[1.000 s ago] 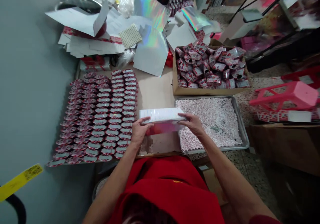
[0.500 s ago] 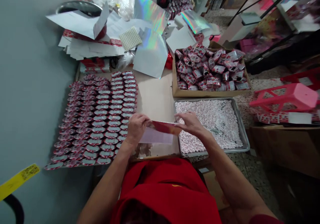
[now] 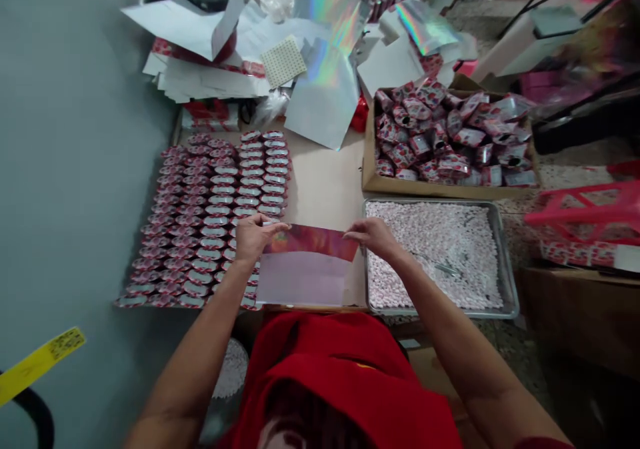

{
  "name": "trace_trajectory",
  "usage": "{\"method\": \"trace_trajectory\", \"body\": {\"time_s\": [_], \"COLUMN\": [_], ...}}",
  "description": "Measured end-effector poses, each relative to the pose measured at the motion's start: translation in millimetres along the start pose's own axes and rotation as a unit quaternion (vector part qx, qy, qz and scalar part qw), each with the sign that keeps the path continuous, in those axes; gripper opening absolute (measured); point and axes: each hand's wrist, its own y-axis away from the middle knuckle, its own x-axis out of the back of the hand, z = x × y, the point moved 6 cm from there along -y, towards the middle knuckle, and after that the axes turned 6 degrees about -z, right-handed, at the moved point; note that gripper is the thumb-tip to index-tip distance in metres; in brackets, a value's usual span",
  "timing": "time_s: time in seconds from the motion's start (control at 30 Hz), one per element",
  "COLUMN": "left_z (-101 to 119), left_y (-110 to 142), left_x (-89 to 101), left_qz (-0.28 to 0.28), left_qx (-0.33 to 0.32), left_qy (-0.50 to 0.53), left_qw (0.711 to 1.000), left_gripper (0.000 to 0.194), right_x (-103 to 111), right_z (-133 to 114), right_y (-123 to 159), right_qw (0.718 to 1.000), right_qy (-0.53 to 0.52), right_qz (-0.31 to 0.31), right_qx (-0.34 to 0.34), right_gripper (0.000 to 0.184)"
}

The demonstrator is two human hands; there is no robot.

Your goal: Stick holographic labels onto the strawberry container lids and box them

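Spanning left hand (image 3: 254, 237) and right hand (image 3: 374, 237), each pinching near an upper corner over the pale flat table (image 3: 323, 179), one rectangular red-and-lilac card-like sheet (image 3: 306, 265), likely light, bendable, slick, is best held there.

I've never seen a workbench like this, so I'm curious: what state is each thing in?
Red strip: spread out between the hands.
Left hand: closed on its left end.
Right hand: pinching its right end.
Pale sheet: below the strip; whether joined, unclear.
Cardboard box: open, filled with jumbled packs.
Metal tray: spread with small white pieces.
Lined-up packs: in rows.
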Motion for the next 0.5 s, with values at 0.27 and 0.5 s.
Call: {"method": "trace_trajectory", "body": {"time_s": [0.27, 0.5], "left_z": [-50.1, -63.1], "left_y": [9.4, 2.3], "left_x": [14.3, 51.5], "left_qz": [-0.059, 0.052], "left_qx": [0.098, 0.057], "left_qy": [0.084, -0.018], "left_qw": [0.990, 0.997], "left_gripper": [0.049, 0.033], "right_x": [-34.5, -81.0], "right_z": [26.7, -56.9], "right_y": [-43.8, -88.6], "right_qw": [0.986, 0.977], "right_qy": [-0.117, 0.189], "right_qz": [-0.084, 0.088], "right_qx": [-0.083, 0.036], "right_gripper": [0.034, 0.038]}}
